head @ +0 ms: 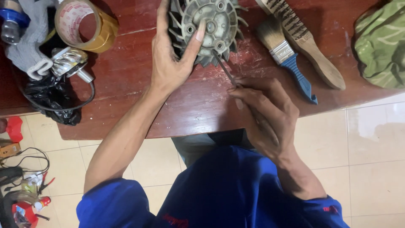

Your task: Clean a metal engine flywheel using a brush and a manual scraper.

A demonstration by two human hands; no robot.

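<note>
Now my left hand (168, 63) steadies the finned metal wheel (209, 29) on the desk (126, 80), thumb pressed on it; my right hand (263, 114) grips a thin tool (223, 67), probably a screwdriver, needing careful aim.

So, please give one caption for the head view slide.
Left hand steadies a finned metal part on the table while right hand works a thin tool.

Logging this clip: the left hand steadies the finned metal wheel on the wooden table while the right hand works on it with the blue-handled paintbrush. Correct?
Not quite. In the head view the right hand holds a thin metal tool; the blue-handled paintbrush lies untouched beside it. Left hand steadies the finned metal wheel.
</note>
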